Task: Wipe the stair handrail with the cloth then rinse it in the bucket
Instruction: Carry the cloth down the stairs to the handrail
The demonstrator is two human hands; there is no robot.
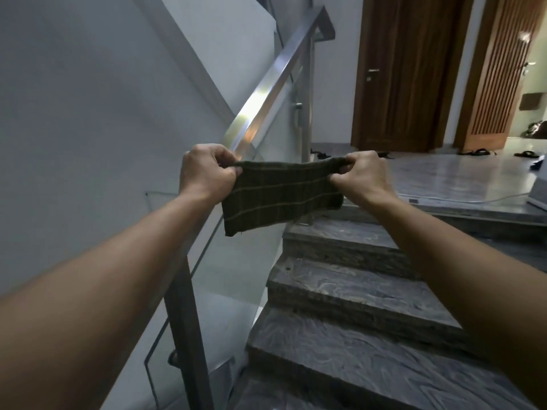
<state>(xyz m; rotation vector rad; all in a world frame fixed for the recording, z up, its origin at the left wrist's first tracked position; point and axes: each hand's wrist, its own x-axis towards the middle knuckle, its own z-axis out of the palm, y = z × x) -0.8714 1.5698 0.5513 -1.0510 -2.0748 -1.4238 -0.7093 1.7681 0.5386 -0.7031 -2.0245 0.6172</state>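
Two bare hands are holding a dark green cloth (281, 193) with pale stripes stretched out between them, in the air above the stairs. The left hand (205, 170) is pinching the cloth's upper left corner, its fingers (228, 170) clenched around the bunched edge. The right hand (362, 173) is gripping the upper right corner in the same way, its fingers (346, 165) curled tight on the fabric. The cloth is hanging down from the top edge, and its lower left corner is dangling lowest, free of everything.

The steel handrail (275, 81) is running up and away just behind the left hand, and the cloth is hanging in front of it; whether the two are touching is not clear. A glass panel (236, 261) is sitting below the rail, fixed to a metal post (189, 335). Grey marbled stair steps (355, 294) are rising on the right toward a landing (461, 179), where a brown wooden door (408, 72) is standing shut and a few sandals (479, 152) are lying on the floor.
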